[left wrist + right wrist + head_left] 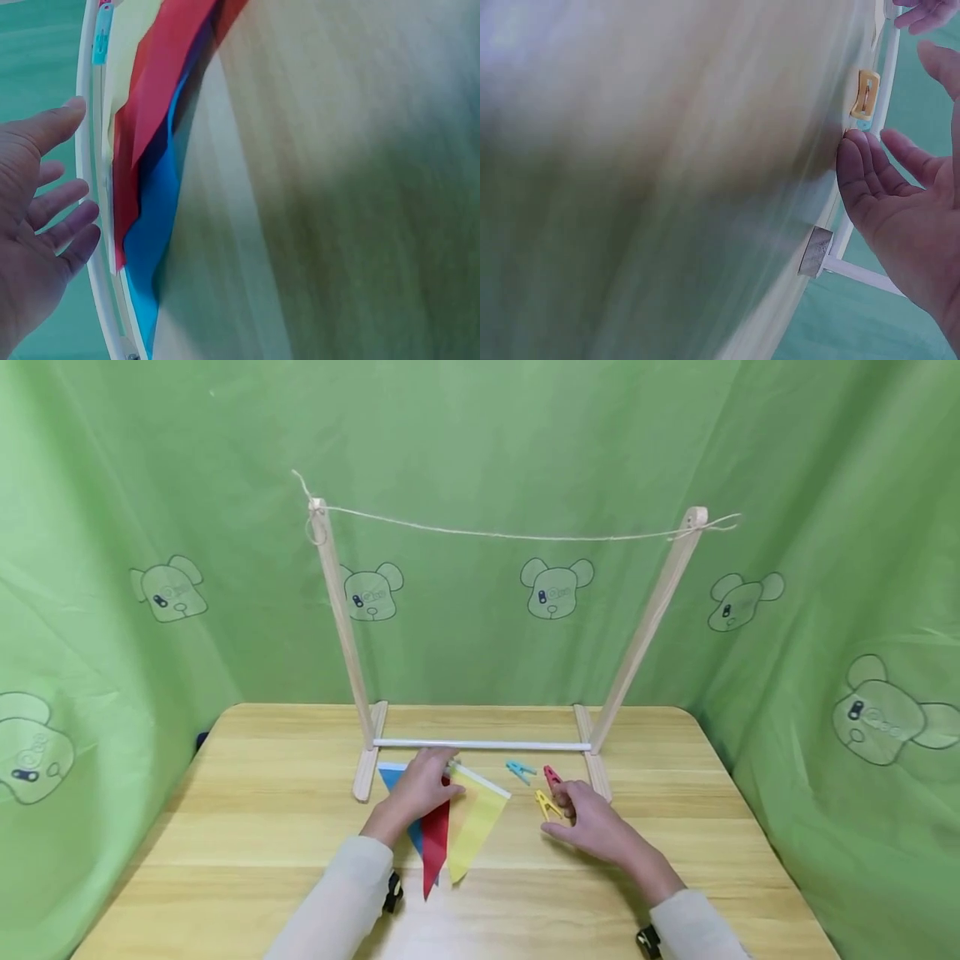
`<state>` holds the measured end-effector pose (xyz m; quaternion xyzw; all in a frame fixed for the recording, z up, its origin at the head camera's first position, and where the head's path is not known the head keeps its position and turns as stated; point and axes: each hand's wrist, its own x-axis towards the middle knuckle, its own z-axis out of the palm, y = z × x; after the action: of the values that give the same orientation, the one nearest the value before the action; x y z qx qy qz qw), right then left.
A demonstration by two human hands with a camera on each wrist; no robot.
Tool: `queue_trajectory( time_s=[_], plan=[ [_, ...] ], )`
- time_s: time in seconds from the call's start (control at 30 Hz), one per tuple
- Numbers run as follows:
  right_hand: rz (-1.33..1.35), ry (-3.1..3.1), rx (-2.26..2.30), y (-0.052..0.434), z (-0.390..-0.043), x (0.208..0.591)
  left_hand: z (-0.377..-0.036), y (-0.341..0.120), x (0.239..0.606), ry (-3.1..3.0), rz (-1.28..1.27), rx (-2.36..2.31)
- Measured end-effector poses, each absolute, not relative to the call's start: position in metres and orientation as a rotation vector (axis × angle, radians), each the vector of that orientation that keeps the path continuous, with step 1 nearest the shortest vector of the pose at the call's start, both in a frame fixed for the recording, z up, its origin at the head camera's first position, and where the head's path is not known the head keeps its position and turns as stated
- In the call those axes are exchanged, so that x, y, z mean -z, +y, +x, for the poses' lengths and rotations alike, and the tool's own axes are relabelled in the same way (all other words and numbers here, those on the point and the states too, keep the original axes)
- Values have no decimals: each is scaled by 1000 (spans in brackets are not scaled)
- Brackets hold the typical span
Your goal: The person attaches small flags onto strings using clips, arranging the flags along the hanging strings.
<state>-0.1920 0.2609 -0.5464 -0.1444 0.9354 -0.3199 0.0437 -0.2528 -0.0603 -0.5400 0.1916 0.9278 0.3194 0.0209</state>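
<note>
Three pennant flags lie fanned on the wooden table (247, 810): blue (392, 777), red (435, 843) and yellow (474, 822), joined by a white band along their tops. My left hand (442, 770) hovers over or rests on the flags' top edge. In the left wrist view the hand (82, 157) has straight fingers beside the red flag (161, 82) and blue flag (154, 225), gripping nothing. My right hand (566, 806) lies open next to a yellow clothespin (547, 804). In the right wrist view its fingers (862, 172) are relaxed near that clothespin (865, 95).
A wooden rack (341, 618) stands at the back of the table, with a white cross rod (480, 745) at its base and a string (510, 535) stretched between its two posts. A blue clothespin (519, 768) and a red clothespin (552, 774) lie nearby. Green cloth surrounds the table.
</note>
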Motion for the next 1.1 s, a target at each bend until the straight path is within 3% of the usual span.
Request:
queue_trajectory(
  time_s=[1.1],
  plan=[
    [-296, 2935, 835, 246, -188, 546, -258, -58, 551, 2895, 630, -911]
  ],
)
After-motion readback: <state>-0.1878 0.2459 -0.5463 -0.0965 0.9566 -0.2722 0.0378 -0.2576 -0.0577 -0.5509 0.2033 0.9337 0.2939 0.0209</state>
